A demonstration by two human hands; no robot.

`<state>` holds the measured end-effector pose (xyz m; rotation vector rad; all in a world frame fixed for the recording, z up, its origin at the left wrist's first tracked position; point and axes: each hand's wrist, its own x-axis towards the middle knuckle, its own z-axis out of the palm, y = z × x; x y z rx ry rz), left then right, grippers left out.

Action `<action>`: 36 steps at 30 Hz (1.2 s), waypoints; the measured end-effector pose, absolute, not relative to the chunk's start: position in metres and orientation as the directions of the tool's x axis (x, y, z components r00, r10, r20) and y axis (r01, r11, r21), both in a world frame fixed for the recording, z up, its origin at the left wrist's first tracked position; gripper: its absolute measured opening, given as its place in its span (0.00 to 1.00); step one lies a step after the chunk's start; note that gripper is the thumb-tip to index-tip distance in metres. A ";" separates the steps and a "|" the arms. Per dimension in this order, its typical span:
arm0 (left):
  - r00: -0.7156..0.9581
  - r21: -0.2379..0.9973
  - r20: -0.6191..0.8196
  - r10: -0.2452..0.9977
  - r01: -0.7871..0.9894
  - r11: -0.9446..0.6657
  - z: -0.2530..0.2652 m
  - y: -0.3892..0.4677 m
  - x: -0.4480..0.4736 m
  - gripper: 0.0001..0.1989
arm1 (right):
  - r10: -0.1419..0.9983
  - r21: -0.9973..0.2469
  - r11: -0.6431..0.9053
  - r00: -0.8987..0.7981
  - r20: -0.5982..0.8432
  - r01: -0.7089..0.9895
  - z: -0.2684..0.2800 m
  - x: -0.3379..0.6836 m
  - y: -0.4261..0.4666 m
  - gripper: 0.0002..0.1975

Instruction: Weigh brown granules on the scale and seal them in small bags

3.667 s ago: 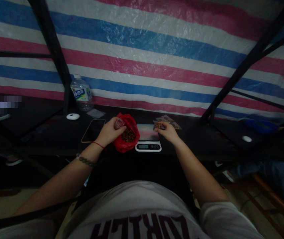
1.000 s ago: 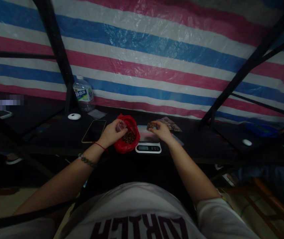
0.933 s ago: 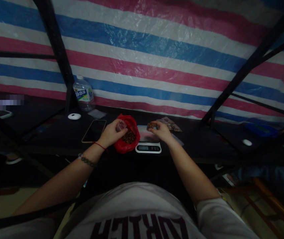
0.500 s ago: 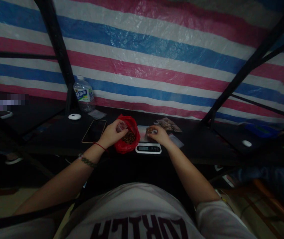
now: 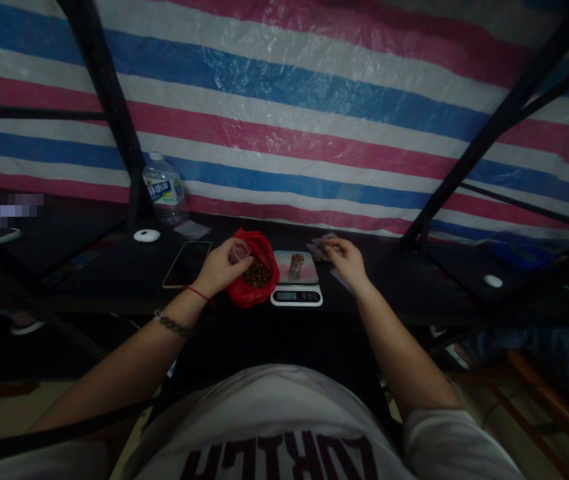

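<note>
1. Head view: filled cup (image 5: 296, 268) stands on the scale (image 5: 296, 285); long axis upright, mouth toward twelve o'clock, brown pieces (image 5: 298, 257) heaped at top.
2. Left hand (image 5: 222, 268), nine o'clock of it: fingers closed round a clear cup (image 5: 239, 252) over red bag (image 5: 249, 295); tilt unclear.
3. Right hand (image 5: 347, 259), three o'clock: fingers narrow, at plastic packets (image 5: 320, 248); can't tell if gripping.

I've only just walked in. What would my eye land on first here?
Probably the big plastic sheet striped in red, white and blue, which fills the background behind the black table. Next comes the open red bag of small brown pieces, with the left hand holding a small clear container over it. Just right of the bag, a small filled cup stands on a scale.
</note>
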<state>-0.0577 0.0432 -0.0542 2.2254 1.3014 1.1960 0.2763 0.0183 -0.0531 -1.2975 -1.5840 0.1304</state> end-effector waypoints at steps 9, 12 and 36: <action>0.229 0.631 0.510 0.829 0.555 -0.542 -0.055 0.046 -0.058 0.21 | 0.804 -0.624 0.404 0.067 0.591 0.669 -0.059 0.274 0.023 0.13; 0.225 0.639 0.505 0.833 0.552 -0.536 -0.055 0.046 -0.059 0.21 | 0.825 -0.631 0.402 0.038 0.564 0.663 -0.063 0.268 0.024 0.15; 0.294 0.649 0.450 0.844 0.542 -0.534 -0.057 0.040 -0.047 0.25 | 0.889 -0.573 0.345 -0.062 0.454 0.744 -0.085 0.236 0.026 0.26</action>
